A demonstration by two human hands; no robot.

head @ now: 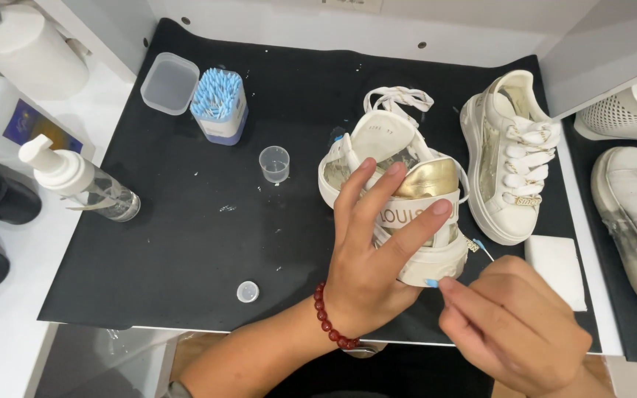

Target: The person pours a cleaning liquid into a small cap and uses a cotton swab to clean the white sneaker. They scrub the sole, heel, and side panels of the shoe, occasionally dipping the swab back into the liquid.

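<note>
Your left hand (377, 250) grips a white shoe (399, 199) by its gold heel, fingers wrapped around it, holding it over the black mat (186, 243) on the counter. Your right hand (514, 324) pinches a blue-tipped swab (432, 283) against the shoe's sole edge. A second shoe (510, 158) stands just beside it. A tub of swabs (219, 103) sits well apart.

Left hand (374, 250) fingers spread in a wrapping grip, beaded wrist, right hand (514, 324) just beside it, fingertips pinched
</note>
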